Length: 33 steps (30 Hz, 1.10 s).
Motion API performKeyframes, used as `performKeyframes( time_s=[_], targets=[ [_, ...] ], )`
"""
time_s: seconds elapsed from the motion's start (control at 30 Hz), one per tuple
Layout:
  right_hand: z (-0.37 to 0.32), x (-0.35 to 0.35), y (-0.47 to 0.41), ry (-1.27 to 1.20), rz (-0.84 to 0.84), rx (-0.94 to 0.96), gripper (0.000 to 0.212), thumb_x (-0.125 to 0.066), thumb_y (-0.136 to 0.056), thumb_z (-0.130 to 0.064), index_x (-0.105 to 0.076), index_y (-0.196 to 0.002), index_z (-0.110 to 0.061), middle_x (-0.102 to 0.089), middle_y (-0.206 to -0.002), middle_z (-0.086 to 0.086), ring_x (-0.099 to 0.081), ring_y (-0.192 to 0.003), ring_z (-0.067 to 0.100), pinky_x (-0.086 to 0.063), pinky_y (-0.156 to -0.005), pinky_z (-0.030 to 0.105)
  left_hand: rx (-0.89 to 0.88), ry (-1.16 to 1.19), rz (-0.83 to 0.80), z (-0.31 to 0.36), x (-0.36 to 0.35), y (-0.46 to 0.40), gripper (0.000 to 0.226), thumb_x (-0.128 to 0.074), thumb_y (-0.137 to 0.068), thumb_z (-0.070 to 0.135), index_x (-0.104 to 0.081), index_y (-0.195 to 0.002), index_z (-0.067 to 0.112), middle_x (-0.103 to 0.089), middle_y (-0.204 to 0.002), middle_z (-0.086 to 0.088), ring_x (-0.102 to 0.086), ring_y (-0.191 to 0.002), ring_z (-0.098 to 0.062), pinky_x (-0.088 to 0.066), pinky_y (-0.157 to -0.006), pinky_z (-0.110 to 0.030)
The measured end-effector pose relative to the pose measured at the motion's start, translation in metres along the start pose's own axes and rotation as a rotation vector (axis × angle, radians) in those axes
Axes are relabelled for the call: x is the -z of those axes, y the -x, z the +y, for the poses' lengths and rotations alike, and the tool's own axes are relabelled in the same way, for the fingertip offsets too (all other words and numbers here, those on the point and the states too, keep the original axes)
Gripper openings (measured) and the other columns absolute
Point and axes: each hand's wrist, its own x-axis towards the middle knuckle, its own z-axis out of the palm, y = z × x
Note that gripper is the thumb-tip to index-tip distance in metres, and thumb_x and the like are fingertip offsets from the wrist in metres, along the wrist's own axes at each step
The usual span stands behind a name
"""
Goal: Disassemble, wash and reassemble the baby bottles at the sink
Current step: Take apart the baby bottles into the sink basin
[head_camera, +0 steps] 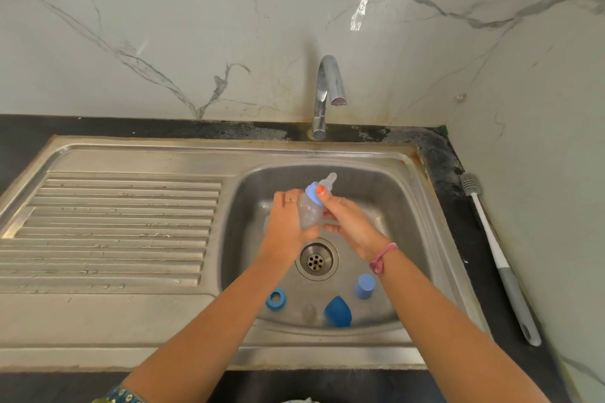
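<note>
Hands meet over the middle of the sink point(406, 173), holding one baby bottle point(309, 211) above the drain point(316, 259), probably so drips fall into the basin and not on the table point(458, 229). The bottle tilts with its clear teat point(329, 180) up and toward the tap point(329, 88), which shows no running water.

The left hand point(289, 222) wraps its fingers round the cloudy body, a firm closed grip that steadies it. The right hand point(343, 222) grasps the bottle's upper part, its thumb pressed on the light blue collar point(312, 194) and its fingers curled at the body's side. That split, one hand on the body and one at the collar, suits twisting the ring, though tightening or loosening cannot be told.

Loose parts lie at the lower edge of the basin: a blue ring point(276, 299), a dark blue cap point(338, 311) and a light blue cap point(364, 286), with something clear between them, too blurred to name. A bottle brush point(491, 239) rests on the table at the right.
</note>
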Motion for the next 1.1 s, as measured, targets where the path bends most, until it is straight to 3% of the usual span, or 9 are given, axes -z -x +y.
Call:
performKeyframes(
  time_s=[0.1,0.2,0.43,0.6,0.67,0.77,0.83,0.97,1.1],
  targets=[
    [-0.001,-0.021,0.000,-0.076,0.173,0.074,0.041,-0.067,-0.082,-0.054,-0.070,-0.099,-0.017,-0.074,-0.092,-0.004,-0.068,-0.084,0.000,-0.050,-0.071,0.015,-0.044,-0.176,0.014,-0.002,-0.010,-0.001,0.060,-0.080,-0.070,0.014,-0.049,-0.120,0.001,-0.038,-0.109,-0.008,-0.055,-0.093,-0.027,-0.053,-0.076,-0.036],
    [-0.005,-0.028,-0.003,-0.113,0.321,0.128,0.043,-0.077,-0.078,-0.045,-0.069,-0.093,-0.005,-0.074,-0.090,0.011,-0.071,-0.084,0.019,-0.057,-0.074,0.029,0.016,-0.118,0.028,0.006,-0.009,-0.002,0.062,-0.082,-0.069,0.021,-0.046,-0.116,0.004,-0.033,-0.103,0.000,-0.054,-0.088,-0.021,-0.053,-0.071,-0.034],
    [-0.017,-0.024,0.002,-0.158,0.264,0.223,0.003,-0.072,-0.083,-0.008,-0.071,-0.085,-0.006,-0.071,-0.078,0.001,-0.069,-0.071,0.009,-0.054,-0.064,0.020,0.178,0.256,-0.044,0.015,0.001,0.003,0.062,-0.087,-0.054,0.030,-0.047,-0.099,0.017,-0.058,-0.101,0.003,-0.062,-0.087,-0.010,-0.056,-0.073,-0.031],
    [-0.021,-0.014,-0.001,-0.068,0.136,0.265,0.015,-0.069,-0.085,-0.007,-0.072,-0.097,0.001,-0.074,-0.103,0.006,-0.068,-0.101,0.011,-0.053,-0.076,0.017,0.230,0.430,-0.208,0.017,0.013,0.005,0.062,-0.089,-0.055,0.027,-0.057,-0.107,0.014,-0.067,-0.099,0.004,-0.067,-0.088,-0.009,-0.058,-0.081,-0.034],
    [-0.025,-0.005,0.000,-0.045,-0.066,0.288,0.027,-0.068,-0.083,-0.022,-0.072,-0.098,0.001,-0.070,-0.117,0.006,-0.058,-0.121,0.013,-0.051,-0.089,0.019,0.203,0.680,-0.449,0.011,0.021,0.007,0.070,-0.088,-0.050,0.033,-0.061,-0.110,0.011,-0.071,-0.102,-0.006,-0.069,-0.092,-0.016,-0.059,-0.079,-0.036],
    [-0.043,0.005,0.010,-0.041,-0.485,0.233,0.053,-0.062,-0.082,-0.046,-0.067,-0.115,-0.005,-0.056,-0.138,0.009,-0.063,-0.110,0.018,-0.051,-0.087,0.024,0.228,1.121,-0.819,0.006,0.028,0.020,0.082,-0.091,-0.050,0.046,-0.061,-0.117,0.008,-0.071,-0.101,-0.007,-0.070,-0.095,-0.020,-0.058,-0.061,-0.028],
    [-0.053,0.009,0.015,0.003,-0.576,0.182,0.065,-0.057,-0.085,-0.049,-0.055,-0.133,-0.004,-0.050,-0.144,0.010,-0.060,-0.118,0.016,-0.051,-0.095,0.033,0.245,1.265,-0.893,0.006,0.028,0.026,0.081,-0.089,-0.054,0.050,-0.065,-0.120,0.010,-0.072,-0.104,-0.004,-0.070,-0.097,-0.020,-0.059,-0.058,-0.025],
    [-0.070,0.019,0.012,0.107,-0.340,0.098,0.054,-0.066,-0.086,-0.043,-0.052,-0.133,-0.022,-0.064,-0.127,0.005,-0.060,-0.116,0.020,-0.049,-0.102,0.038,0.251,1.125,-0.699,0.015,0.034,0.020,0.092,-0.089,-0.051,0.053,-0.055,-0.126,0.012,-0.071,-0.110,-0.005,-0.069,-0.100,-0.020,-0.059,-0.069,-0.029],
    [-0.073,0.026,0.009,0.207,-0.075,0.176,0.058,-0.078,-0.063,-0.055,-0.061,-0.112,-0.031,-0.068,-0.115,0.005,-0.063,-0.111,0.023,-0.047,-0.103,0.047,0.257,0.939,-0.525,0.013,0.042,0.008,0.073,-0.081,-0.068,0.028,-0.047,-0.129,0.009,-0.068,-0.117,-0.012,-0.069,-0.102,-0.026,-0.058,-0.080,-0.039]
  ],
)
